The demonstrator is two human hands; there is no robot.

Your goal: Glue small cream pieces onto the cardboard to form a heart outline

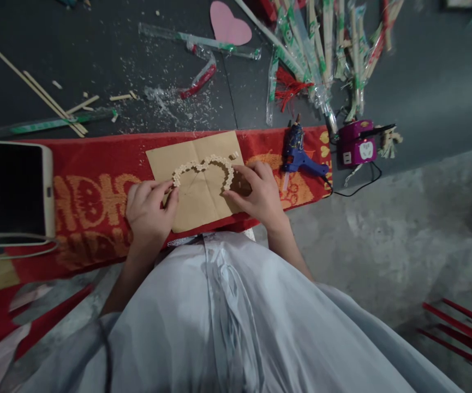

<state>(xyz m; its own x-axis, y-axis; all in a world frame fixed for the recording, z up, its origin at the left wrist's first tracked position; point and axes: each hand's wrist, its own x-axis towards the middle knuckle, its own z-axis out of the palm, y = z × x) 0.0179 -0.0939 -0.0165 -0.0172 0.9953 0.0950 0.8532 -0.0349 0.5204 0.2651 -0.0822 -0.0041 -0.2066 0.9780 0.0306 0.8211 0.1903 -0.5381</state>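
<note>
An open heart-shaped outline of small pale stick pieces [200,165] rests on or just above a creased sheet of brown paper [197,210]. Its two lobes face away from me, and its lower side is open. My left hand [151,210] pinches the left end between thumb and index finger. On the other side, the thumb and fingers of my right hand [260,194] grip the right curve. A couple of loose stick pieces [234,155] lie near the paper's upper right corner. Right of my right hand is a blue glue gun [299,153].
A red patterned towel [92,202] lies under the paper. A tablet [18,191] is at left, a purple power block [356,143] at right with a cord. Wrapped chopsticks [317,49], a pink paper heart [229,23], bare sticks [35,87] and scraps lie farther back.
</note>
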